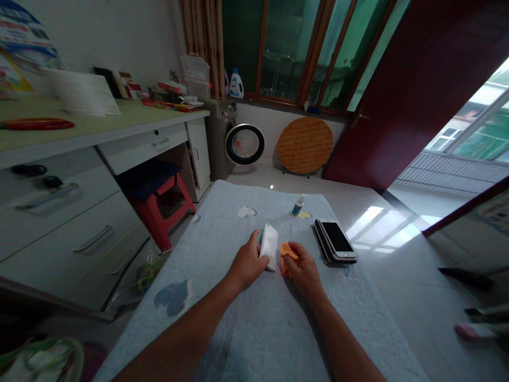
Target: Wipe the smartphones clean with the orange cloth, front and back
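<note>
My left hand grips a white smartphone by its edges, holding it tilted above the cloth-covered table. Just to the right, my right hand pinches a crumpled orange cloth, which is apart from the phone by a small gap. A small spray bottle with a blue label and white cap stands upright beyond the hands. On the right side of the table lies a stack of devices, with a white-framed phone with a dark screen on top.
At the left runs a desk with drawers, and a red stool stands beneath it. Farther back are a washing machine with its round door open, a round wooden tabletop and a dark red door.
</note>
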A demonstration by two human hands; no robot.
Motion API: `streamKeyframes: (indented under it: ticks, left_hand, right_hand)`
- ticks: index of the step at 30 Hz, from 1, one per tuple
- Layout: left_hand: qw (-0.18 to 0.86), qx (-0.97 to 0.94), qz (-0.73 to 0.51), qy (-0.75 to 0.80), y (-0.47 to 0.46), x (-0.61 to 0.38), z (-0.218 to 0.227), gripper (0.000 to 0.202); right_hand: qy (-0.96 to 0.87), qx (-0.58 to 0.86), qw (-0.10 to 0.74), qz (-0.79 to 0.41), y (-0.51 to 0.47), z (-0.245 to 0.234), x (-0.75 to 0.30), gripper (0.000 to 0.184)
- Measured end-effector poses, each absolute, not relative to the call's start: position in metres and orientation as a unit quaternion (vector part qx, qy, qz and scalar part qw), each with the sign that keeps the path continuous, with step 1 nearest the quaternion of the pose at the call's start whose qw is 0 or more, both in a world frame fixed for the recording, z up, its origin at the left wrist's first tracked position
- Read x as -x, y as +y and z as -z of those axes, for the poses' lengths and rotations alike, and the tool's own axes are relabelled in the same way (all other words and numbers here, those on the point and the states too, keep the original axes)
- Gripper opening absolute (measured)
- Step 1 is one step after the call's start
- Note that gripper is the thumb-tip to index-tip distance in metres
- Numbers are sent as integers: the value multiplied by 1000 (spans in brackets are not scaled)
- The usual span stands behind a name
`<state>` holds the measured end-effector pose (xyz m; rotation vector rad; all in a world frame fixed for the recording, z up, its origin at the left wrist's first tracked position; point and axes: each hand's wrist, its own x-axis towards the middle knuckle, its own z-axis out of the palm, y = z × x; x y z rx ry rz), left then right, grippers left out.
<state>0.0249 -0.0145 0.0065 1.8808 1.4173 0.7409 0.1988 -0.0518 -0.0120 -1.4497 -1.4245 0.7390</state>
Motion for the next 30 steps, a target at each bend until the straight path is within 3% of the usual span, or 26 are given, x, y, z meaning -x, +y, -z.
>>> streamKeyframes:
  ticks: [3,8,16,30]
  left_hand:
    - [341,-735,-235,537,-12,-23,-2,80]
    - [281,-775,-160,542,-16,-16,-7,79]
    - [236,-841,-48,484,-22,-4,-19,122]
    - [179,-839,-32,513,-22,-10,-17,80]
  right_hand:
    - [-583,612,469,-259,-52,12,-199,34]
    - [-642,584,441,-227,-53,8,-197,18]
    - [-706,559,395,-181,-54,4,-190,15]
    - [-726,558,372,-153,-54,12,-193,24]
